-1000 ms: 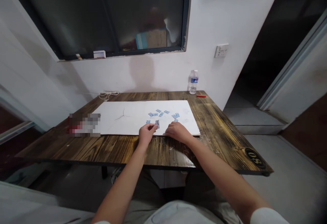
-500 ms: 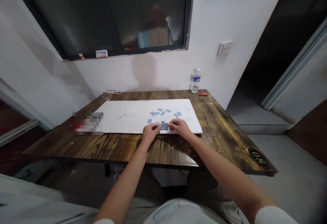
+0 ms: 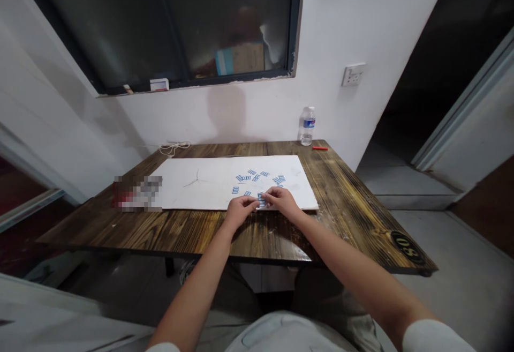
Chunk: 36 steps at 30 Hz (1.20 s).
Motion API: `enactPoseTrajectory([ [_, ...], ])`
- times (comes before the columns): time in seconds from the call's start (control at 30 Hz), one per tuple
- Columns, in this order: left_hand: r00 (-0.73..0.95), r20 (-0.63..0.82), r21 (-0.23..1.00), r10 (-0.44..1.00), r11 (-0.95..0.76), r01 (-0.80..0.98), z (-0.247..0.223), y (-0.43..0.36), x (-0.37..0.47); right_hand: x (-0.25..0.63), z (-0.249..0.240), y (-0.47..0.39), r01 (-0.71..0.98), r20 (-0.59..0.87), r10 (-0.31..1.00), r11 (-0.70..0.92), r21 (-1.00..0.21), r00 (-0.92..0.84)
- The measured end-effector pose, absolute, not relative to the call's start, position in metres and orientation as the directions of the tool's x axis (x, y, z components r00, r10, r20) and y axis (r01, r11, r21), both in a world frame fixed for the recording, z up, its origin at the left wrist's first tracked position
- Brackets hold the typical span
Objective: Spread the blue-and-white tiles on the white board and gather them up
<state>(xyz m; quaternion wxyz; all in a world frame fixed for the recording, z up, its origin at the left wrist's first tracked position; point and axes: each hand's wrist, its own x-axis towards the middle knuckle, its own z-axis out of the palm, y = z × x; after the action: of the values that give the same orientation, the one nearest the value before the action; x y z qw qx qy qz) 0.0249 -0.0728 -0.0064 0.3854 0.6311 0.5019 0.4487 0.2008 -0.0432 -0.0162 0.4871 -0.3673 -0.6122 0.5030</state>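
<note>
As we look down over our two arms, we find both hands meeting at the near edge of the white board (image 3: pixel 212 175), right of its middle, and right there between the fingertips sits the blue piece (image 3: pixel 262 200)! Our right hand (image 3: pixel 281 202) comes at it from the right, thumb and forefinger pinching its edge, the other fingers curled in behind. Our left hand (image 3: pixel 241 210) faces it from the other side, thumb and fingers drawn together, tips right up against the piece; whether they truly grip it, we cannot tell. Nor can we tell whether it is one piece or several stacked.

Just beyond the hands, we have the loose pieces (image 3: pixel 256 178), blue and white, strewn across the board: some overlap, some lie apart, and a small cluster sits just past our right hand. Over on the board's left half, we spot thin dark lines (image 3: pixel 196 179).

Under it all we see the wooden table (image 3: pixel 193 234), and what a line-up at the back: a clear bottle (image 3: pixel 308 127) stands upright by the wall, a red stick (image 3: pixel 320 148) lies just beside it, and a white cord (image 3: pixel 174 147) is bundled at the far left. At the near right corner, we catch a round dark badge (image 3: pixel 407 247).
</note>
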Motion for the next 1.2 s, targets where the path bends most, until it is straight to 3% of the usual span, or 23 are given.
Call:
enactPoseTrajectory([
  [0.3,0.067,0.191,0.935,0.979,-0.202,0.292,-0.010,-0.072,0.026,0.201,-0.017,-0.041,-0.018,0.294,0.928,0.298,-0.954,-0.228],
  [0.43,-0.047,0.224,0.937,0.973,-0.202,0.284,-0.015,-0.068,0.022,0.219,-0.011,-0.032,0.068,0.377,0.924,0.381,-0.922,-0.057],
  [0.5,-0.105,0.240,0.938,0.965,-0.203,0.282,-0.017,-0.065,0.020,0.232,-0.006,-0.029,0.271,0.457,0.890,0.440,-0.856,0.000],
  [0.57,-0.144,0.258,0.935,0.955,-0.209,0.287,-0.019,-0.064,0.018,0.243,-0.003,-0.029,0.533,0.521,0.852,0.468,-0.705,-0.060],
  [0.7,-0.193,0.267,0.936,0.944,-0.206,0.286,-0.020,-0.062,0.016,0.252,-0.004,-0.030,0.821,0.438,0.867,0.421,-0.386,-0.239],
  [1.2,-0.200,0.253,0.941,0.946,-0.193,0.277,-0.019,-0.063,0.016,0.238,-0.010,-0.022,0.925,0.287,0.906,0.358,-0.125,-0.312],
])
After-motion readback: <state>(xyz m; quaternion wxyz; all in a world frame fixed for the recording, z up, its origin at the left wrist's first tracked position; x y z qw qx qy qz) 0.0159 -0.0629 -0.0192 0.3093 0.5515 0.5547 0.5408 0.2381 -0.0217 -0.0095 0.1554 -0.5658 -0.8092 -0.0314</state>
